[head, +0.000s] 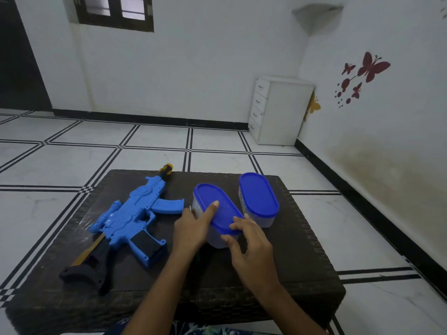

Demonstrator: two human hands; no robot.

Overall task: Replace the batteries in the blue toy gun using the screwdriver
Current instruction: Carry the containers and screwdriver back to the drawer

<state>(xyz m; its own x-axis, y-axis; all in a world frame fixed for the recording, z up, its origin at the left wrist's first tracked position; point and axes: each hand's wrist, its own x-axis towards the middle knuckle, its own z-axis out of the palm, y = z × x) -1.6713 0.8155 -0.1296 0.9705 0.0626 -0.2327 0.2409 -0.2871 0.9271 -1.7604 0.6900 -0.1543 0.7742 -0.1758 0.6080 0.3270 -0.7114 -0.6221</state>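
Your left hand (191, 228) rests on the near box (215, 240), with one finger lying straight on its blue lid (226, 213). The other fingers are hidden down the box's left side, so you can't tell if they grip. Your right hand (251, 245) pinches the near end of that lid, fingertips on top and thumb under the rim.

Left of the near box lies the toy gun (135, 213). It is bumpy blue plastic with a black back end and a yellow and black tip. Its curved part points toward the box. A small shiny bit (190, 209) pokes out between the gun and the box, too small to make out.

The near box is a long oval with cloudy see-through walls. What is inside is hard to see. Just right of it and a little farther off stands a far box (258, 199) of the same shape and with the same smooth blue top. Both sit on a dark woven table (302, 250). Well beyond the near box, to the right, white drawers (280, 110) stand against the wall.
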